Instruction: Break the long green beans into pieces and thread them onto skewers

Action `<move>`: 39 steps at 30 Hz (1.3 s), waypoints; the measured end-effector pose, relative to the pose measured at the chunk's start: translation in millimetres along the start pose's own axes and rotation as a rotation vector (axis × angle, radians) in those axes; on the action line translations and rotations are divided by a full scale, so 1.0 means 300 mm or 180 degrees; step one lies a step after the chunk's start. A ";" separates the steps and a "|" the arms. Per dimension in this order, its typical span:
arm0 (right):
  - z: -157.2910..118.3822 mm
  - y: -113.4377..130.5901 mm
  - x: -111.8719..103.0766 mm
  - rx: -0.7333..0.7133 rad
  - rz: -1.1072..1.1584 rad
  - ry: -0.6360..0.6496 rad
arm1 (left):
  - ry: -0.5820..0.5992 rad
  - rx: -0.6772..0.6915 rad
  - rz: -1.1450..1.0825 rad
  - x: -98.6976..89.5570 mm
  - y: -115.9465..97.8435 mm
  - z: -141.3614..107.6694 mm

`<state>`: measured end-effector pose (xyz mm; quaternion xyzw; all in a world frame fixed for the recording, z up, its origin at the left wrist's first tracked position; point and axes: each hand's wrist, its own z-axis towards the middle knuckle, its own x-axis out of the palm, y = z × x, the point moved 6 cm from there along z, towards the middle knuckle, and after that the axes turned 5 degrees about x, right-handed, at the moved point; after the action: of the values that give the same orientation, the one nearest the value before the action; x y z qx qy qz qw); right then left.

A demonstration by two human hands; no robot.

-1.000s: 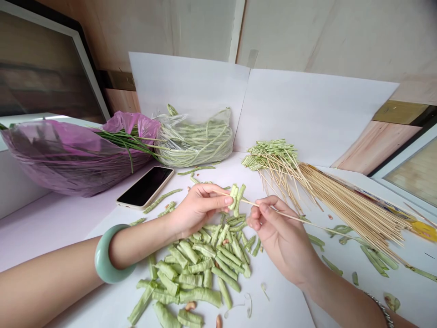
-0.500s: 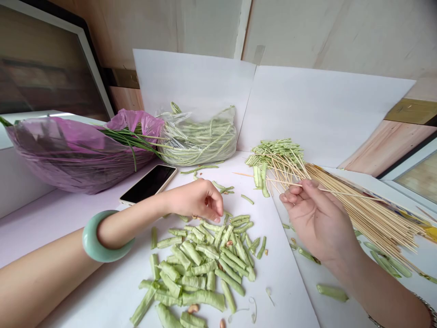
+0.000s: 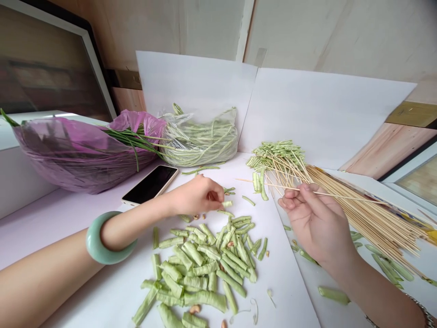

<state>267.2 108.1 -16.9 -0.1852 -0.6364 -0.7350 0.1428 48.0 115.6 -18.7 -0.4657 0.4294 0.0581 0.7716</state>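
Note:
My left hand (image 3: 194,195), a green bangle on its wrist, pinches a short cut piece of green bean (image 3: 227,204) just above the far edge of the pile. In my right hand (image 3: 316,225) a thin wooden skewer (image 3: 344,197) is held between thumb and fingers, its tip pointing left. A few bean pieces (image 3: 260,183) are threaded crosswise on that skewer, between the tip and my fingers. Below my hands a loose pile of cut bean pieces (image 3: 200,273) lies on the white surface, with some small loose beans among them.
Filled skewers with beans (image 3: 278,152) are stacked at the back, beside a bundle of bare skewers (image 3: 368,218) on the right. At the back left are a purple bag of greens (image 3: 82,155), a clear bag of long beans (image 3: 201,141) and a phone (image 3: 150,184).
My left hand has lifted slightly away from the pile, and a bean piece now shows at its fingertips. My right hand with the skewer has barely moved.

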 end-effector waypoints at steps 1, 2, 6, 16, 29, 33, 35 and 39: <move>0.000 0.002 -0.002 -0.0061 -0.0047 -0.0010 | -0.0253 -0.0100 -0.0319 -0.014 0.015 0.005; 0.000 0.005 -0.003 -0.0134 -0.0105 -0.0010 | -0.0505 -0.0211 -0.0722 -0.024 0.032 0.008; -0.015 0.017 0.014 -0.0476 -0.0417 0.0199 | -0.1056 -0.0630 -0.2415 -0.006 0.076 0.002; -0.057 0.034 0.041 -0.0840 -0.0692 0.0590 | -0.1165 -0.0685 -0.3334 0.027 0.042 -0.002; -0.088 0.053 0.054 -0.1175 -0.0933 0.0611 | -0.1416 -0.0726 -0.3146 0.021 0.045 -0.009; -0.098 0.052 0.056 -0.1353 -0.0998 0.0696 | -0.1507 -0.0575 -0.2895 0.020 0.040 -0.010; -0.103 0.049 0.062 -0.1445 -0.0989 0.0777 | -0.1551 -0.0505 -0.2867 0.021 0.040 -0.010; -0.108 0.037 0.070 -0.1527 -0.1063 0.0823 | -0.1661 -0.0401 -0.2833 0.020 0.036 -0.011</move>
<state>250.6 74.9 -1.4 -0.0117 -0.4431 -0.8949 0.0521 44.4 117.1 -30.9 -0.6187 -0.0212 -0.1358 0.7735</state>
